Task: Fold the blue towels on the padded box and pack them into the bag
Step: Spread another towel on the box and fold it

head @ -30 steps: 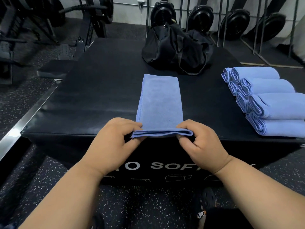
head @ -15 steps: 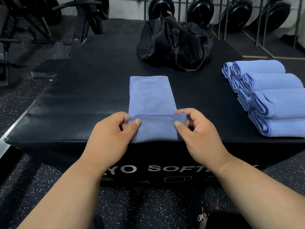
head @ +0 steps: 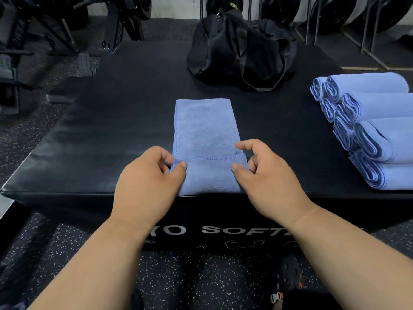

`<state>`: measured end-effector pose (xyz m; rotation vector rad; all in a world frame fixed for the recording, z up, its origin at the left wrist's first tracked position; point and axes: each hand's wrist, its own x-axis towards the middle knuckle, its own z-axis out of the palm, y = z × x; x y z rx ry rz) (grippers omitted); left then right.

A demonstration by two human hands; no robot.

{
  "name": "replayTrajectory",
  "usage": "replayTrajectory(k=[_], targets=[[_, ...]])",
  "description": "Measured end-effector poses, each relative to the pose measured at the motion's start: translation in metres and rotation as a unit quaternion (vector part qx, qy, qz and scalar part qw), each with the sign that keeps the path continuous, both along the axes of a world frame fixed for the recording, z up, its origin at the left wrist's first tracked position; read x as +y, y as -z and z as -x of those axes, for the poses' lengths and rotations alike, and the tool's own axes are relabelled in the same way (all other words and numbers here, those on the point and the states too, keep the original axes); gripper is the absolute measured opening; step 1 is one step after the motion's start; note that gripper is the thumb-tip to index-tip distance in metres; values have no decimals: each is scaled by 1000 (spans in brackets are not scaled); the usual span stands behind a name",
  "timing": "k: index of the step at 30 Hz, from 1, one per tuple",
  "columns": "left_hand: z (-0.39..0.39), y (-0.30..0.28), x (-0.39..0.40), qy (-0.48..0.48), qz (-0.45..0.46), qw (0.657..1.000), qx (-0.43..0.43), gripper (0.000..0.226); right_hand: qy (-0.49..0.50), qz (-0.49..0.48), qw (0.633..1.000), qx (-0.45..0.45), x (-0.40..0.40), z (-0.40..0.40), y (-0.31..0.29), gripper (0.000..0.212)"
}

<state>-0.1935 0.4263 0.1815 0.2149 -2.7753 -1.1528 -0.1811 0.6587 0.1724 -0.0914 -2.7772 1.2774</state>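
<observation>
**Blue towel, first roll turn**

Blue towel is lying on the box, nearside of the bag. I'm pinching its turned-over hem with left hand and right hand, fingers narrow on cloth. I should be keeping both corners level, rolling tight.

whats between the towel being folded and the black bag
Nothing. In the head view, only bare black top of the padded box separates the far end of the flat towel from the bag. The rolled towels sit off right.

Head-worn view, forward-down, close above box
</observation>
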Motion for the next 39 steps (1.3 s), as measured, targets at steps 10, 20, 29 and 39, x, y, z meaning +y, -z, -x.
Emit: replayTrajectory(k=[10,20,29,39], targets=[[-5,13,0,287,103,944,124,35,-12,-59,996,63,-1,-3,3,34],[4,20,-36,301,123,944,63,79,-65,-161,983,67,18,-1,10,30],[2,23,-38,292,121,946,79,69,-138,-211,967,49,33,-9,6,69],[-12,7,-32,242,-10,967,79,15,-177,-155,964,120,35,-15,7,45]])
